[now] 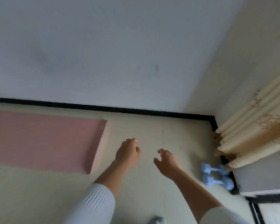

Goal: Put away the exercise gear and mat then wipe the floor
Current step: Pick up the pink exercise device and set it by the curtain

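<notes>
1. I'm seeing a small grey shape cutting in at the bottom edge, between the two arms. Too blurred to tell what it is.
2. Two white ribbed sleeves are showing, pushed up, both forearms bare and reaching forward over the floor.
3. Left hand is hovering palm down, fingers loosely curled, not closed, gripping nothing.
4. Right hand is hanging just beside it, fingers spread and bent, thumb out, open, gripping nothing. The two hands are near each other but apart.
5. I can't tell whether either hand is touching the floor; both are reading as above it.
6. Two light blue dumbbells are lying on the floor to the right of the right hand, side by side, just beside each other, close to the black skirting on the right wall.
7. Pink mat is lying flat and unrolled on the floor to the left of the left hand, its near corner close to the left forearm, its long side running along the far wall.
8. Cream curtain with brown pattern is hanging at the right, its hem reaching the floor in the corner, just beyond the dumbbells.
9. Far wall is showing plain with a few faint marks, black skirting running along its base into the corner.
</notes>
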`<state>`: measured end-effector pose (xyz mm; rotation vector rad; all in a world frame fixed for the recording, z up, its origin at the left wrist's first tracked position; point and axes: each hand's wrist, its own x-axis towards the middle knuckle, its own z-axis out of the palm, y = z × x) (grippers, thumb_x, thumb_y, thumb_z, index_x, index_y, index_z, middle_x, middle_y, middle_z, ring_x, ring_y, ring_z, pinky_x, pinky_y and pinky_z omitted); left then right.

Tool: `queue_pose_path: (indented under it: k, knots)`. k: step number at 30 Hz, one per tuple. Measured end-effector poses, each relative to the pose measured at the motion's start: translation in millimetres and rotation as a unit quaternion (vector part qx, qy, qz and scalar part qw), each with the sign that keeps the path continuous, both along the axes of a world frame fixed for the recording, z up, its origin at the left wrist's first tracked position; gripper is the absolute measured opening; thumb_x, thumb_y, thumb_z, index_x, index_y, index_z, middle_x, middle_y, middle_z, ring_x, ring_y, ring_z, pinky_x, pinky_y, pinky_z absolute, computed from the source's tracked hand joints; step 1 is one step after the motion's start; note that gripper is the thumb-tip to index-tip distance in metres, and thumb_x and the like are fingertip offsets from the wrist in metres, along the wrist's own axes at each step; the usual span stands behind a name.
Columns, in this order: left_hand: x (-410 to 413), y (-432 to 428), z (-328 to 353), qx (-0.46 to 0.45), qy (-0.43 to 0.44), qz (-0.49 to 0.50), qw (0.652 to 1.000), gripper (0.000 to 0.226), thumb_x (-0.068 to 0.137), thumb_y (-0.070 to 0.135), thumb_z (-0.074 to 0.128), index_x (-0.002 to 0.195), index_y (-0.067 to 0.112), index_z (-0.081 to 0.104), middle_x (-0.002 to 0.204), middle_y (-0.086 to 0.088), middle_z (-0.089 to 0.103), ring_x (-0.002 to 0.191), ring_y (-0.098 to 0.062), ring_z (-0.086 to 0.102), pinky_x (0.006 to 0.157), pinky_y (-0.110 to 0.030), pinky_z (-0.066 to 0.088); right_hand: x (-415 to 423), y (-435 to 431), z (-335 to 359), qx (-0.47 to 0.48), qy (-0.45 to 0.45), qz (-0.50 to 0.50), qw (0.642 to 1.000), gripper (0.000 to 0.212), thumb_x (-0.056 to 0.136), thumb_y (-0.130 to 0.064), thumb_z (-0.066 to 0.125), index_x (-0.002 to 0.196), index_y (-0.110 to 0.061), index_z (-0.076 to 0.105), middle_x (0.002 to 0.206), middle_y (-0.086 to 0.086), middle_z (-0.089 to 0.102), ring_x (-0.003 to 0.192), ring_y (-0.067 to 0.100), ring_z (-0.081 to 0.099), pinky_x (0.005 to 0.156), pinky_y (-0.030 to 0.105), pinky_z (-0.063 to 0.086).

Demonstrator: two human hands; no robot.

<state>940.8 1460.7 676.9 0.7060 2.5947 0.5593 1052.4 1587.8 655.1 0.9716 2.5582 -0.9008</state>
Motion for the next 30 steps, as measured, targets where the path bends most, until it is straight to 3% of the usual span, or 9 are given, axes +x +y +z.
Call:
queue_pose_path:
  k: [8, 14, 19, 30]
  knots:
    - [-86, -293, 29, 0.014, 0.036, 0.174, 0.984, 0.037, 0.094, 0.021, 0.043, 0.130, 0.014, 0.049, 0.126, -0.007, 0.054, 0.117, -0.022, 0.049, 0.094, -0.030, 0.041, -152, -262, 21, 0.012, 0.015, 0.198, 0.980, 0.047, 0.094, -0.034, 0.050, 0.137, -0.016, 0.045, 0.135, 0.003, 0.052, 0.119, 0.023, 0.053, 0.096, 0.034, 0.046]
    - [-129, -491, 37, -0.017, -0.002, 0.319, 0.948, 0.040, 0.094, 0.022, 0.041, 0.133, 0.015, 0.045, 0.130, -0.011, 0.050, 0.121, -0.026, 0.045, 0.097, -0.034, 0.039, -231, -448, 33, -0.007, 0.027, 0.323, 0.946, 0.051, 0.092, -0.035, 0.052, 0.138, -0.017, 0.043, 0.136, 0.003, 0.050, 0.118, 0.024, 0.054, 0.094, 0.040, 0.049]
    - [-174, -597, 45, -0.011, 0.002, 0.394, 0.919, 0.040, 0.094, 0.021, 0.042, 0.133, 0.013, 0.045, 0.130, -0.011, 0.050, 0.121, -0.025, 0.045, 0.098, -0.034, 0.040, -302, -555, 41, 0.029, 0.026, 0.425, 0.905, 0.050, 0.094, -0.035, 0.050, 0.139, -0.014, 0.041, 0.138, 0.006, 0.048, 0.126, 0.026, 0.047, 0.103, 0.038, 0.041]
    - [-358, -765, 39, 0.015, 0.004, 0.489, 0.872, 0.038, 0.095, 0.022, 0.042, 0.131, 0.014, 0.047, 0.130, -0.010, 0.049, 0.121, -0.024, 0.045, 0.100, -0.033, 0.037, -535, -735, 49, 0.083, 0.040, 0.534, 0.841, 0.050, 0.095, -0.036, 0.049, 0.139, -0.014, 0.039, 0.136, 0.005, 0.048, 0.125, 0.025, 0.047, 0.101, 0.039, 0.043]
